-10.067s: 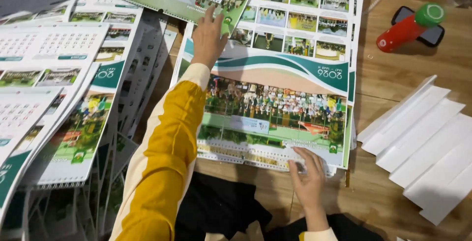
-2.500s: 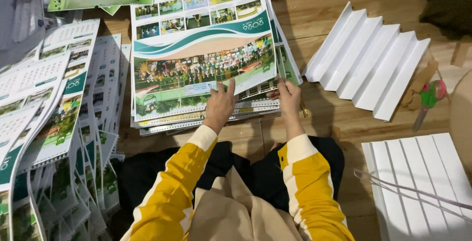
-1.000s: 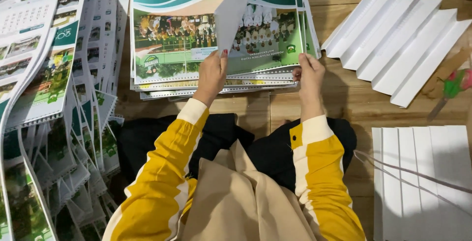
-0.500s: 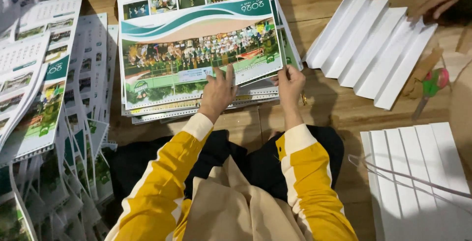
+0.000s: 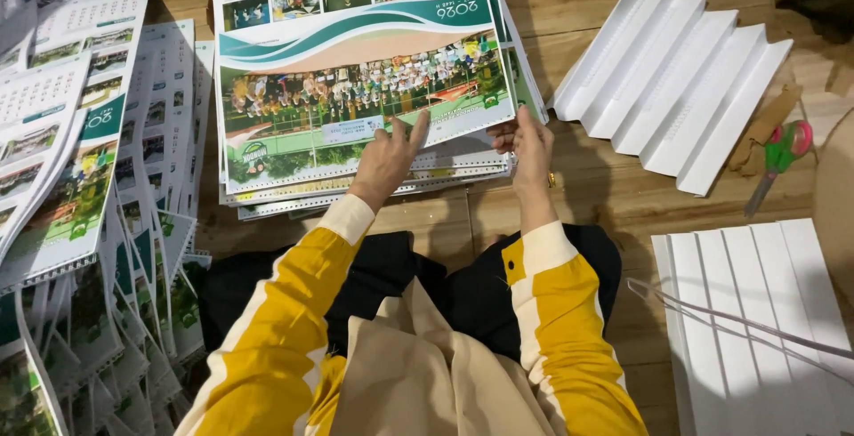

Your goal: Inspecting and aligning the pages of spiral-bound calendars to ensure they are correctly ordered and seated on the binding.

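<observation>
It looked like a small print-finishing or binding workroom, set up on a bare wooden plank floor point(image 5: 587, 196) rather than at a bench. Stacks of printed wall calendars point(image 5: 356, 89) covered the boards, with many more fanned out in overlapping rows point(image 5: 107, 222) to one side (all the same green and white design). Folded white card strips point(image 5: 676, 80) lay in piles nearby, a further bundle point(image 5: 756, 311) sat close by, and green-handled scissors point(image 5: 783, 151) rested on the planks.

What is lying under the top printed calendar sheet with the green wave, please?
Under the top calendar sheet lie more stacked sheets, only their punched edges showing. Their printed faces are covered, as is the wooden floor beneath.
</observation>
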